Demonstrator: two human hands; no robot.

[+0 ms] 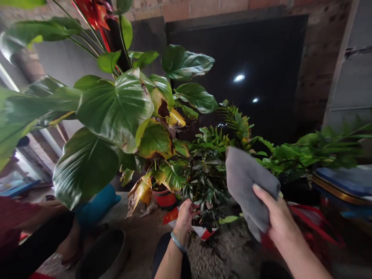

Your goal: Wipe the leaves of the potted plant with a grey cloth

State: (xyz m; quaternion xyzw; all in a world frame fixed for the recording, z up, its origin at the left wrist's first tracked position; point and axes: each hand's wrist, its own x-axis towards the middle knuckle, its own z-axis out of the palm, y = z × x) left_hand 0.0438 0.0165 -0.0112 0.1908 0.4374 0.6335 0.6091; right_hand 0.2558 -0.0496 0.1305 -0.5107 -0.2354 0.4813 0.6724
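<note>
No writing could be read anywhere; the white and red pot [203, 231] showed only plain colour patches. The right hand [279, 217] held a grey cloth [247, 186], its fingers closed around the lower part, thumb on top. The cloth looked soft and thick, like microfibre, folded and hanging in a rounded shape just in front of a small plant [203, 174] with dark, glossy, narrow leaves. The left hand [186, 217], with a pale bracelet [178, 242] at the wrist, reached to the base of this plant, its fingers curled among the lowest leaves above the pot. Behind it to the left stood a big plant [116, 108] with broad, shiny, heart-shaped leaves, some yellow and brown at the edges.
</note>
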